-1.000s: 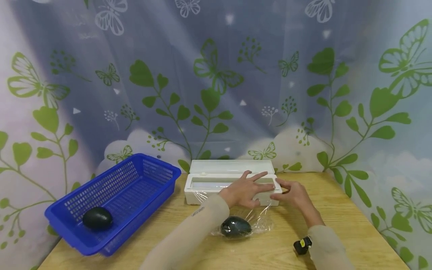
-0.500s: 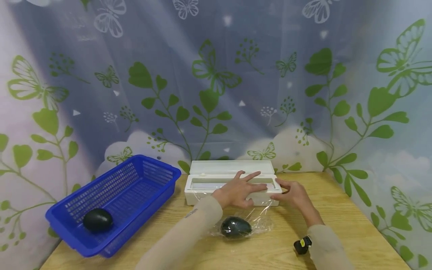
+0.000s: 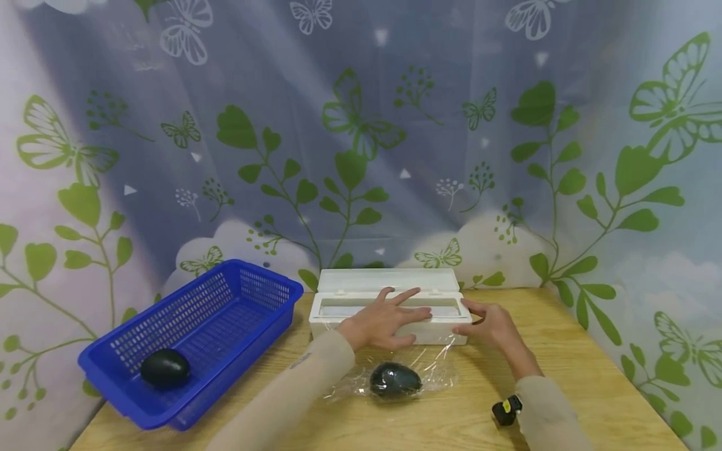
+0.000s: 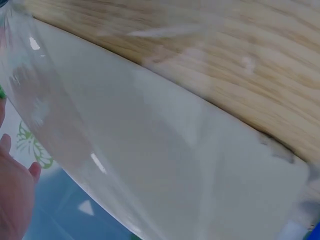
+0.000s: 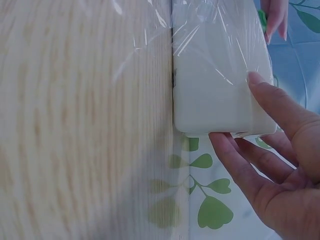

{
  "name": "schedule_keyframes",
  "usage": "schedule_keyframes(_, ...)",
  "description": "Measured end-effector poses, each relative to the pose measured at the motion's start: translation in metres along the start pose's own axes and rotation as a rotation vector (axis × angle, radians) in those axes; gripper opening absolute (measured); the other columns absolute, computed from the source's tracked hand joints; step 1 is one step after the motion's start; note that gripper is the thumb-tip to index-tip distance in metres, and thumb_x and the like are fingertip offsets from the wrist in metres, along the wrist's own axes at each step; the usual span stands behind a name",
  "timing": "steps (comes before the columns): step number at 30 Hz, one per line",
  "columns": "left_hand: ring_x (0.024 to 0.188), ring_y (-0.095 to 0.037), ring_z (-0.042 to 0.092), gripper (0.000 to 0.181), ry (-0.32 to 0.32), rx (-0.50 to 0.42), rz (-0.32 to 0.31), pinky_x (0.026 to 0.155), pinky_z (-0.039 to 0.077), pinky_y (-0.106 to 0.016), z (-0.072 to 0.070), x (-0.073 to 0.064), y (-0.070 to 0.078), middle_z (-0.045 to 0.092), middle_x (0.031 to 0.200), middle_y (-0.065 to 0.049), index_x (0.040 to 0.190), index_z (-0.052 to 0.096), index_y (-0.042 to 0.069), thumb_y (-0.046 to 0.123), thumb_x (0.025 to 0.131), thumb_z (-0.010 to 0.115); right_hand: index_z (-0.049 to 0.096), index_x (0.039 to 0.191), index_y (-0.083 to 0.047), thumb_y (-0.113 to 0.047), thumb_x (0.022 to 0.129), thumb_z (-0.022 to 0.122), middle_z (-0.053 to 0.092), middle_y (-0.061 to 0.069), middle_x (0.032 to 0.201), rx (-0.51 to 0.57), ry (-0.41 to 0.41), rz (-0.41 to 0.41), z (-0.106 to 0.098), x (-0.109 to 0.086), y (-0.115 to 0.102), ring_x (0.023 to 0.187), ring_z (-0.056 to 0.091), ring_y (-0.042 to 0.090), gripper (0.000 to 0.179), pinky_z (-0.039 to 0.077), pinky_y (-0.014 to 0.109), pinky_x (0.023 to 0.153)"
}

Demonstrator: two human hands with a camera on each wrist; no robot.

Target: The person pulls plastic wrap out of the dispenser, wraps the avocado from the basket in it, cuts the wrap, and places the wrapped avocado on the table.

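Note:
A white cling film box stands on the table with its lid raised at the back. Over its front rim lies my left hand, fingers spread and fairly straight, touching the film along the edge. My right hand grips the box's right end, with the thumb on the front face and fingers on the end. Clear cling film runs from the box down to the table. On or within that film sits a dark green avocado; how far it is covered, I cannot tell.
A blue perforated basket stands at the left, holding another dark avocado. A small black device is strapped at my right wrist. Behind the table hangs a patterned curtain.
My left hand has slid left along the box's front rim, away from my right hand. The right hand keeps its grip on the box's end, and the avocados stay put.

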State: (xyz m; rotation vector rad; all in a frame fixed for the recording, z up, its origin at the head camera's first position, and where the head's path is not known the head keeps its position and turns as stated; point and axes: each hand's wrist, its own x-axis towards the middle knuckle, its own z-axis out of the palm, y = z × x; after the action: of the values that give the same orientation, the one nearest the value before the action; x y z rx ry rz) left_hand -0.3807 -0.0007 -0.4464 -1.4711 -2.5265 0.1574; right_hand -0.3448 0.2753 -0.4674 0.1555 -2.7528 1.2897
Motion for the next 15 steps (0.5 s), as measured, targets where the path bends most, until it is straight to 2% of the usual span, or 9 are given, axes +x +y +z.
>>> schedule_keyframes(7, 0.150, -0.020, 0.009, 0.056, 0.039, 0.007, -0.010, 0.111, 0.024, -0.062, 0.000, -0.017, -0.007, 0.034, 0.152, 0.017, 0.148, 0.032, 0.032, 0.049, 0.095, 0.040, 0.050, 0.137, -0.008, -0.035, 0.072, 0.083, 0.051, 0.025, 0.135, -0.012, -0.004, 0.008, -0.002, 0.000, -0.002, 0.096, 0.069, 0.030, 0.079, 0.057, 0.033, 0.077)
schedule_keyframes(15, 0.149, -0.021, 0.013, 0.055, 0.081, 0.002, -0.009, 0.109, 0.027, -0.062, 0.003, -0.030, -0.012, 0.036, 0.151, 0.017, 0.147, 0.036, 0.030, 0.049, 0.095, 0.042, 0.050, 0.137, -0.009, -0.036, 0.072, 0.082, 0.052, 0.023, 0.134, -0.030, -0.005, 0.005, -0.001, 0.000, 0.000, 0.095, 0.069, 0.030, 0.077, 0.057, 0.036, 0.079)
